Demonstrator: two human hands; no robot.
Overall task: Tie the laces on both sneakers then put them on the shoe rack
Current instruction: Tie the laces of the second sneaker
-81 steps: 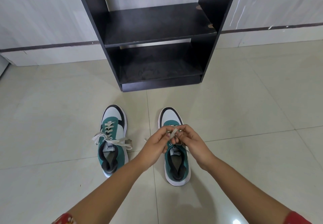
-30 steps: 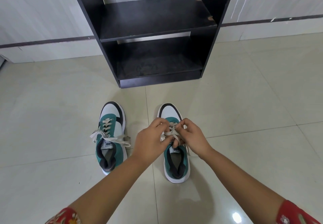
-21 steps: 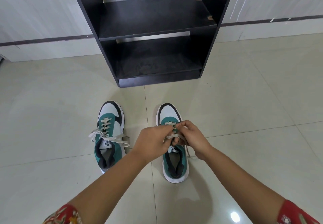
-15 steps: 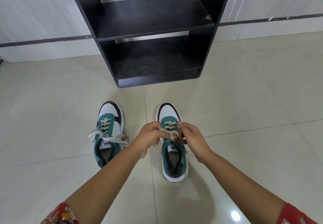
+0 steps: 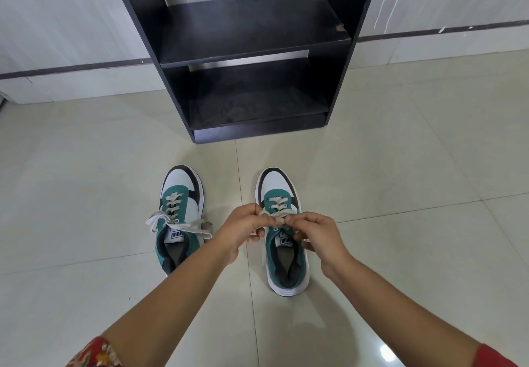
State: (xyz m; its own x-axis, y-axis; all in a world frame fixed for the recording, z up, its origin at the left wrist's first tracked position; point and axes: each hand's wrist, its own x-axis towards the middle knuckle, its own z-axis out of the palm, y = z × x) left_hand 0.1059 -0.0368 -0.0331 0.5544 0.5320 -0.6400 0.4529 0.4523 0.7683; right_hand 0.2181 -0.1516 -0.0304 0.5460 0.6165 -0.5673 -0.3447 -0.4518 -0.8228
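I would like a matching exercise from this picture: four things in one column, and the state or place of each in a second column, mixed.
Things:
1. left sneaker
2. right sneaker
3. shoe rack
4. left hand

States:
A. shelves bare, against the wall
B. laces lying loose, no hand on it
C. pinching a lace
D. laces held by both hands

Pairs: 1-B, 2-D, 3-A, 4-C

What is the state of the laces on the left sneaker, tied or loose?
Loose. The laces of the left sneaker lie spread sideways with no bow, and no hand touches them.
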